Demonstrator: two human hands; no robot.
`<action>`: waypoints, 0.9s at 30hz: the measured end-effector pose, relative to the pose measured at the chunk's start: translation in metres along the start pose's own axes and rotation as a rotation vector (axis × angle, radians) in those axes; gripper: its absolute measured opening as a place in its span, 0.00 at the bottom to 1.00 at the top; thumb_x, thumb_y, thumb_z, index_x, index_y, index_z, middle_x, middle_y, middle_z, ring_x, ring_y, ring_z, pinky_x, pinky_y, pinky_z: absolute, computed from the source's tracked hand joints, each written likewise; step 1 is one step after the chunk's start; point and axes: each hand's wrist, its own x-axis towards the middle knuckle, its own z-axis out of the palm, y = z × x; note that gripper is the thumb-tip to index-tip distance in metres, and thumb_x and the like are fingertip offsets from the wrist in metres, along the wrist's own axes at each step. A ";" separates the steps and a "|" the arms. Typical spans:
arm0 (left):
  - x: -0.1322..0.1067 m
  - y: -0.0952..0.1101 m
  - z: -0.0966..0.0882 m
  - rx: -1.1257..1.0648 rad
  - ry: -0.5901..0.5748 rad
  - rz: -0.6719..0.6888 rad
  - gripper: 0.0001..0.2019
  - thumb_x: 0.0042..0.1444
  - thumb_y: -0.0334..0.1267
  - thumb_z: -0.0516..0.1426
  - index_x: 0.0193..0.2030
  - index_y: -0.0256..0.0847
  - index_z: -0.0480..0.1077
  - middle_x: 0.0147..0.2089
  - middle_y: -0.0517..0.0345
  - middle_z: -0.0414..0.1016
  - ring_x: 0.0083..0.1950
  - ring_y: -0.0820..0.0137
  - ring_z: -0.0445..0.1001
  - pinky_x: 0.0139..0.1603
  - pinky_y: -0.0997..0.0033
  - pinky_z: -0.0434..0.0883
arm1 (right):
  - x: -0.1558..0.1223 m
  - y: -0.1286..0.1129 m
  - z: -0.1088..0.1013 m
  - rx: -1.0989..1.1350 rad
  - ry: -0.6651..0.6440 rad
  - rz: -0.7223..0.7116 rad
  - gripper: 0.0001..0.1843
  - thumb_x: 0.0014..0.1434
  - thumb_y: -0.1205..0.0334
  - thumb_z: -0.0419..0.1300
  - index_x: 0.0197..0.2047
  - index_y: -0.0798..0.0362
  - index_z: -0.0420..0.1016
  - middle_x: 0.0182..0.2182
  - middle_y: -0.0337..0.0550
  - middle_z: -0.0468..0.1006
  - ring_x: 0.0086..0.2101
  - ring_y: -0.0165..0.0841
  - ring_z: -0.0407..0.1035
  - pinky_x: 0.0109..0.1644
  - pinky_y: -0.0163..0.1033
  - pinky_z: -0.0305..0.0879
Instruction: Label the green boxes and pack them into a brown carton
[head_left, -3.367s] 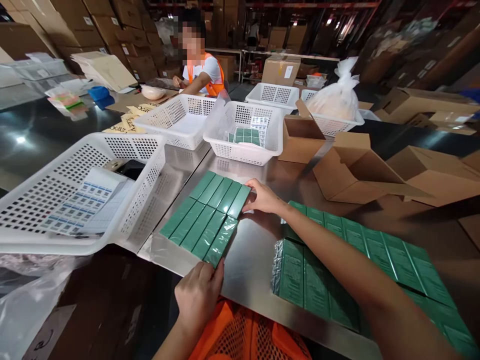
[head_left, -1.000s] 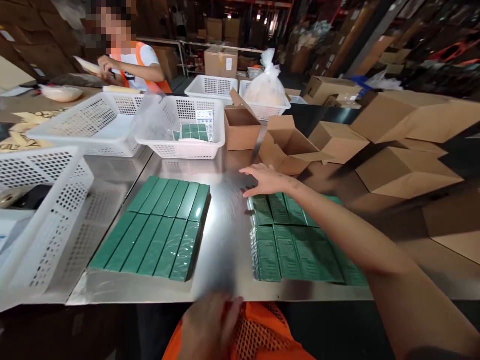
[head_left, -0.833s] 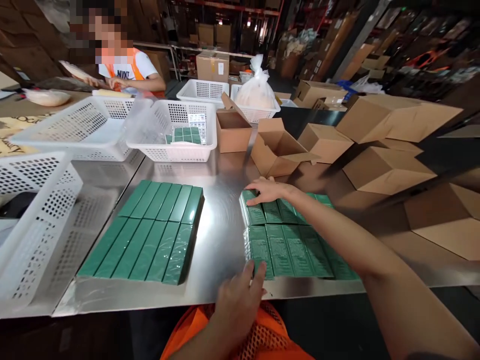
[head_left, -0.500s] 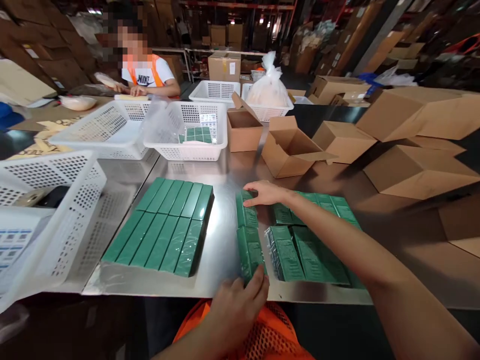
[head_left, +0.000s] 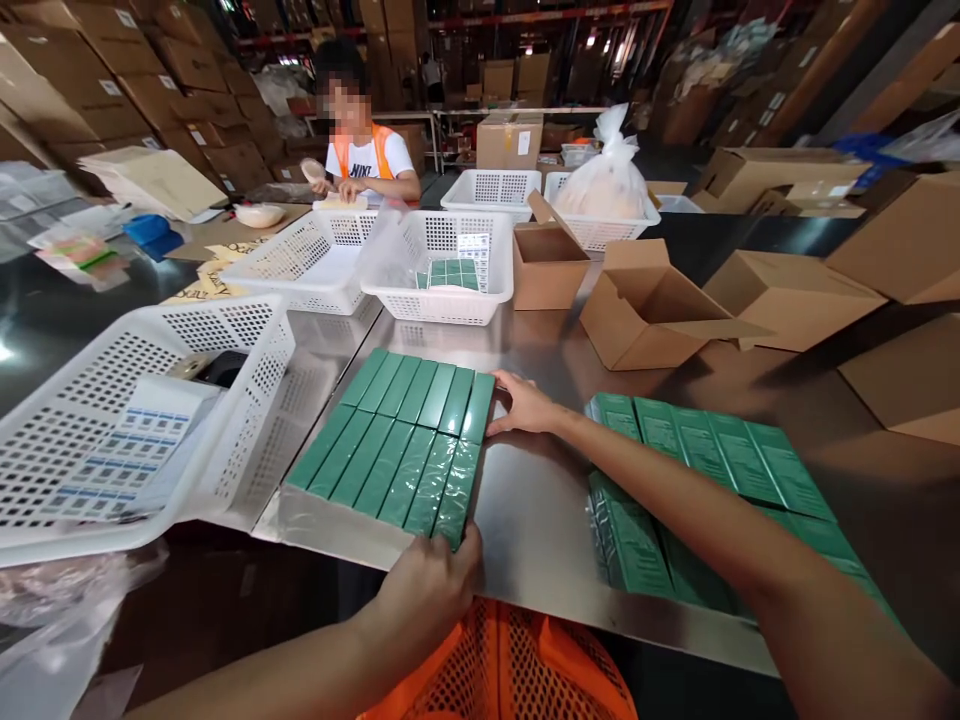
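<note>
Two rows of slim green boxes (head_left: pixel 397 435) lie side by side in clear wrap on the metal table. At their right edge, my left hand (head_left: pixel 435 575) grips the near end of the front green box (head_left: pixel 456 485). My right hand (head_left: pixel 521 405) holds the green box behind it (head_left: pixel 478 405), thumb on its right side and fingers round its far end. Another block of green boxes (head_left: pixel 720 450) with printed faces lies to the right, partly hidden under my right forearm.
White baskets stand left (head_left: pixel 277 340) and behind (head_left: pixel 439 308); the left one holds label sheets (head_left: pixel 139 445). Open cartons (head_left: pixel 652 320) line the back right. A co-worker in an orange vest (head_left: pixel 382 150) handles something across the table. The table's front edge (head_left: pixel 540 595) runs before me.
Both hands have carried the pair of green boxes leftward, from beside the right block to the right edge of the left rows. The view has turned left.
</note>
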 end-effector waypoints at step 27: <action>0.124 0.097 -0.011 -0.238 0.222 0.106 0.23 0.66 0.36 0.49 0.68 0.39 0.61 0.71 0.47 0.58 0.23 0.76 0.70 0.17 0.71 0.69 | -0.099 0.038 -0.131 -0.586 -0.284 0.377 0.34 0.49 0.34 0.64 0.51 0.50 0.77 0.49 0.55 0.75 0.54 0.58 0.61 0.51 0.56 0.53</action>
